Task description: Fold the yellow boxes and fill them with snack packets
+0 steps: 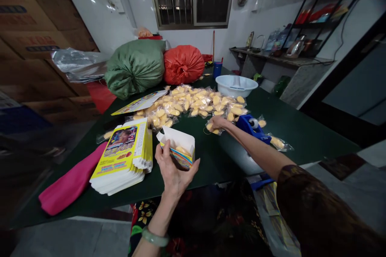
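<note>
My left hand (172, 170) grips a small printed carton (183, 156) by its sides, near the table's front edge. The carton's white top flaps stand up, and yellow pieces show inside it. My right hand (218, 122) reaches to the near side of a spread pile of clear packets (193, 100) holding yellow oval pieces. Its fingers are closed on one packet (212, 128); the fingertips are partly hidden. Left of the carton lies a stack of flattened yellow cartons (120, 152).
A blue tape dispenser (251, 126) and a grey basin (241, 156) sit under my right forearm. Behind the packets stand a white basin (237, 84), a blue cup (217, 70), a green sack (135, 66) and a red sack (183, 64). Pink cloth (72, 180) lies at left.
</note>
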Tool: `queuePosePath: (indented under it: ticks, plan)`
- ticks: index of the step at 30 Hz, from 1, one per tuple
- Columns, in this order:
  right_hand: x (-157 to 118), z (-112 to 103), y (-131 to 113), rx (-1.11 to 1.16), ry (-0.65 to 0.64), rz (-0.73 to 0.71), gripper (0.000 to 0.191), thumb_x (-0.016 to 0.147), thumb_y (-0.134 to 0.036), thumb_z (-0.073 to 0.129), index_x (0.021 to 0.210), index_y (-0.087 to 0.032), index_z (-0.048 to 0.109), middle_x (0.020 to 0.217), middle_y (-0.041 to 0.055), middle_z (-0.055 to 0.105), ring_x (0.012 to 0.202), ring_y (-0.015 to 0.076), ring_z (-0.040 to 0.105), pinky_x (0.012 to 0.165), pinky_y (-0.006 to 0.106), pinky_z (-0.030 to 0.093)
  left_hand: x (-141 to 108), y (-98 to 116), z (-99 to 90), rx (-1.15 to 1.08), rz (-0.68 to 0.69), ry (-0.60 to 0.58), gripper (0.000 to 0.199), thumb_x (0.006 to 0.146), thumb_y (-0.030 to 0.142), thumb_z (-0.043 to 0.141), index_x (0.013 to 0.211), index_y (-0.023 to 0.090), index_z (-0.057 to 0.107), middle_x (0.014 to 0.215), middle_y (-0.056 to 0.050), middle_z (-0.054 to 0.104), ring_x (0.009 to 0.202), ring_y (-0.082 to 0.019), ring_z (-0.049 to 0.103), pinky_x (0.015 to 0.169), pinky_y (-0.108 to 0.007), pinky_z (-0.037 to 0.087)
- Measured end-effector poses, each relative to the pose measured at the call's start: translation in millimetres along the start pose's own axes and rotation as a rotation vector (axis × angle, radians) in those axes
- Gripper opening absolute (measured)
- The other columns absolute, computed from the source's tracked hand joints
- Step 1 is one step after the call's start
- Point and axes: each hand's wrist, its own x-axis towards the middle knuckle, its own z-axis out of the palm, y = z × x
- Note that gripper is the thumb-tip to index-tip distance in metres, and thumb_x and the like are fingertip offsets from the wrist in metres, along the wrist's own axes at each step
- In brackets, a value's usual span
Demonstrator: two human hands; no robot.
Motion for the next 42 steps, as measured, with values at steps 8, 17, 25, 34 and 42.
queuePosePath:
  ticks: [8,17,25,34,42]
  plan:
    - [-69,-43,5,0.402,0.396,-0.148,0.039,0.068,-0.048,0.070,0.063,-0.019,0.044,0.054,-0.0050,0.043,0.048,0.0072,0.041,0.044,0.021,0.032,6,15,4.0,0.140,-0.015,-0.019,0.093,0.059,0.053,0.075,0.134,0.016,0.034,0.128,-0.021,0.036,0.118,-0.040,0.043,0.090,-0.053,0.041]
    - [-178,-26,-62,0.829,0.562,-0.616,0.024,0.068,-0.036,0.069,0.064,-0.019,0.051,0.058,-0.0025,0.048,0.050,0.0084,0.041,0.046,0.023,0.035,12,43,13.3,0.193,-0.061,-0.116,0.104,0.053,0.046,0.079,0.138,0.015,0.026,0.131,-0.023,0.038,0.114,-0.041,0.046,0.088,-0.052,0.038]
    - [-176,-12,-71,-0.050,0.614,-0.623,0.005,0.075,-0.019,0.057,0.071,-0.016,0.055,0.071,0.0033,0.057,0.061,0.0127,0.046,0.057,0.026,0.030,4,46,15.2,0.162,0.037,-0.068,0.100,0.055,0.046,0.076,0.137,0.014,0.027,0.128,-0.022,0.045,0.114,-0.039,0.048,0.087,-0.046,0.038]
    - [-187,-30,-76,-0.173,0.313,-0.649,0.040,0.085,-0.029,0.057,0.122,-0.015,0.054,0.094,0.0068,0.068,0.071,0.0150,0.057,0.060,0.025,0.034,3,38,18.8,0.162,0.066,-0.012,0.097,0.056,0.046,0.075,0.136,0.013,0.032,0.130,-0.023,0.043,0.115,-0.040,0.047,0.087,-0.048,0.037]
    - [-194,-25,-96,-0.394,0.380,-0.632,0.013,0.083,-0.020,0.053,0.088,-0.015,0.064,0.082,0.0064,0.064,0.068,0.0142,0.051,0.057,0.027,0.026,-7,31,17.9,0.096,0.177,0.084,0.103,0.058,0.049,0.075,0.140,0.015,0.022,0.130,-0.024,0.043,0.115,-0.039,0.047,0.086,-0.046,0.037]
